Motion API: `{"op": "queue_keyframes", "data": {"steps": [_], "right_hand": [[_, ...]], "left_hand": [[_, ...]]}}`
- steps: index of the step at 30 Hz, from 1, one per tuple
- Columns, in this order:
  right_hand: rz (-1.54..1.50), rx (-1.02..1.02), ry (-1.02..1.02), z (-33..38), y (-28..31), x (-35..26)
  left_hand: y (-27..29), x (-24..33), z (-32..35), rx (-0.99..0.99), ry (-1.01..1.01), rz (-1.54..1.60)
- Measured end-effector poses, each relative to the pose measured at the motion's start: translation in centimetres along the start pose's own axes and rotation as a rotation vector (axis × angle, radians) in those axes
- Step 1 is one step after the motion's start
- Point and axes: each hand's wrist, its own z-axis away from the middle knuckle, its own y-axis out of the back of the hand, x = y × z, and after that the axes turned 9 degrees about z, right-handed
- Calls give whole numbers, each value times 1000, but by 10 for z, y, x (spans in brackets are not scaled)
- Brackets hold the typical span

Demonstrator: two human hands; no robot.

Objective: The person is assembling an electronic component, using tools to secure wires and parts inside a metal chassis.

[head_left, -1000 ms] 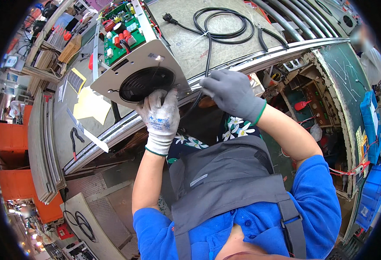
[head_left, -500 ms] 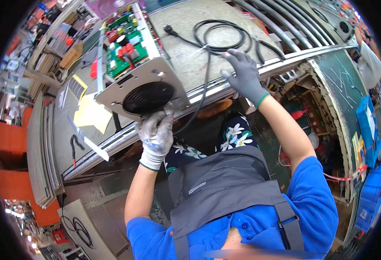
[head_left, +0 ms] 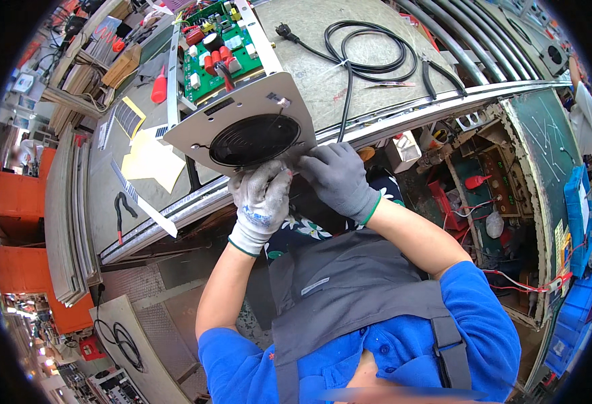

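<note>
A grey metal panel (head_left: 289,94) with a round black fan grille (head_left: 255,140) fronts a chassis that carries a green circuit board (head_left: 242,60). My left hand (head_left: 261,202), in a white glove, is closed at the panel's lower edge, its fingers bent together. Beside it my right hand (head_left: 341,180), in a grey glove, is closed near the panel's lower right corner. What the fingertips of either hand hold is hidden. A black power cord (head_left: 345,101) lies coiled on the bench, and its tail runs down behind my right hand.
A black-handled hand tool (head_left: 447,73) lies by the bench's metal edge, right of the coil. Metal rollers (head_left: 464,40) are farther right. Yellow paper (head_left: 153,165), a red bottle (head_left: 159,87) and a bent black piece (head_left: 122,209) lie left of the chassis. An open compartment (head_left: 491,182) sits below right.
My right hand has come down and left from beside the coil to the panel's lower corner, its spread fingers now closed. My left hand stays at the panel's lower edge. The whole view has shifted slightly.
</note>
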Motion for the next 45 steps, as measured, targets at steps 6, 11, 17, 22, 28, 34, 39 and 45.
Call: {"op": "queue_keyframes", "data": {"steps": [6,11,17,22,28,34,39,45], "right_hand": [[-68,76,49,8,0,-4],[-168,49,54,15,21,-13],[-133,143,17,20,68,18],[-365,180,-135,16,88,26],[-1157,-129,-791,-8,89,22],[-1191,-117,-753,-50,65,33],[-1062,46,-558,-84,49,27],[-982,184,-472,-110,36,21]], "left_hand": [[9,3,1,3,-24,35],[29,24,-4,46,-81,90],[45,11,-6,485,318,107],[18,-52,-15,443,623,363],[-3,-52,-63,771,481,724],[23,-71,-152,775,554,1056],[48,-100,-191,592,719,882],[50,-101,-194,488,735,828]]}}
